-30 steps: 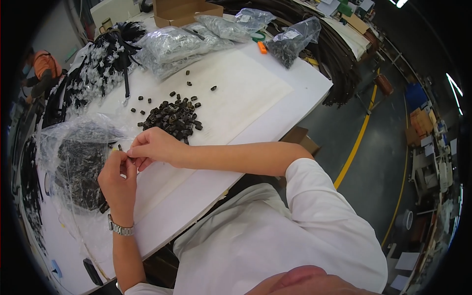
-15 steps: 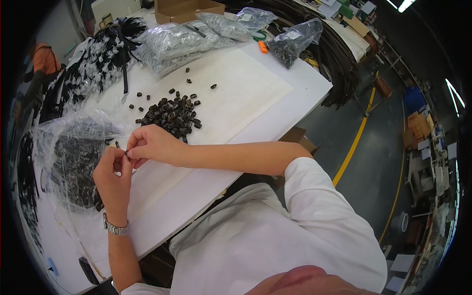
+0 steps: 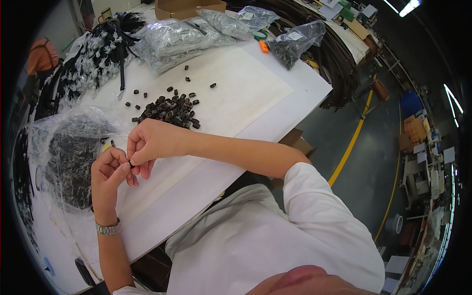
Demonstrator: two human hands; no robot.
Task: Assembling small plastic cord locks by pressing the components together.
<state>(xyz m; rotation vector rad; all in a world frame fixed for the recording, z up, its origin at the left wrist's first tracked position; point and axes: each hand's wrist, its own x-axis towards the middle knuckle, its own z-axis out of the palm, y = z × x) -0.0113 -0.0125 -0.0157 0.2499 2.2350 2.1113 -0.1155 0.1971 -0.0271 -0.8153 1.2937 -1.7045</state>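
My left hand (image 3: pixel 109 173) and my right hand (image 3: pixel 153 143) meet over the near left part of the table. Between their fingertips they pinch a small dark loop (image 3: pixel 130 165), mostly hidden by the fingers. Just beyond my right hand lies a pile of similar small dark brown loops (image 3: pixel 169 110), with several more scattered around it. Beside my left hand, a clear plastic bag (image 3: pixel 73 169) bulges with dark contents that I cannot make out.
Several clear bags of shiny pieces (image 3: pixel 169 42) lie at the back, near an open cardboard box (image 3: pixel 189 11). Dark straps (image 3: pixel 88 64) are bundled far left. An orange tool (image 3: pixel 263 46) and a bag of dark pieces (image 3: pixel 294 46) lie back right. The white table's edge (image 3: pixel 295 115) borders the floor.
Both hands keep together on the small loop; the left fingers have shifted and the left thumb now presses closer to it. The right wrist has risen slightly in view.
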